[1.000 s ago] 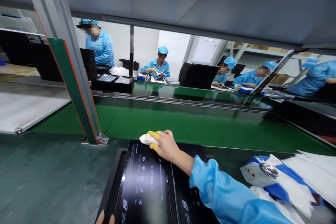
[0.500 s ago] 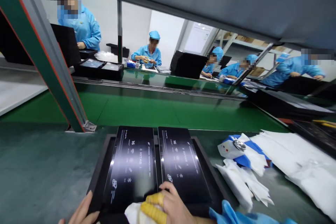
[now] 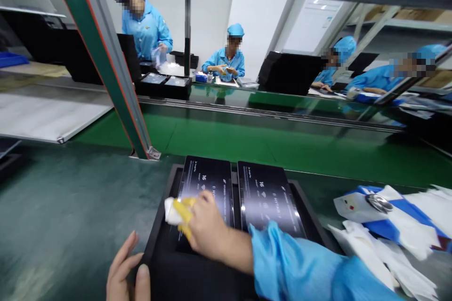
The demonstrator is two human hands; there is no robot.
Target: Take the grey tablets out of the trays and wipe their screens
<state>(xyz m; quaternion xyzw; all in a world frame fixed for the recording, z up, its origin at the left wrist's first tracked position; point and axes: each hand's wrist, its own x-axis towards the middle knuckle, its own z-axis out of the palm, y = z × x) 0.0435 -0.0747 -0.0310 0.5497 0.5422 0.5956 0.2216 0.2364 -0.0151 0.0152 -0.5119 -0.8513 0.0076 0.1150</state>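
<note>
Bottom centre, the left hand (image 3: 127,275) lies flat, grip released, on the black tray (image 3: 173,270) corner (likely steadying it). Just beyond, the right hand (image 3: 205,225), grip clenched on a white cloth (image 3: 171,210), presses it onto the left tablet (image 3: 212,178) mid-frame. The green conveyor (image 3: 247,141) runs behind.

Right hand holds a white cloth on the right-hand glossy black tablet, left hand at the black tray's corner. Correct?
No: in the head view the right hand holds the white cloth on the left-hand glossy black tablet, not the right-hand one. The left hand is at the black tray's corner.
</note>
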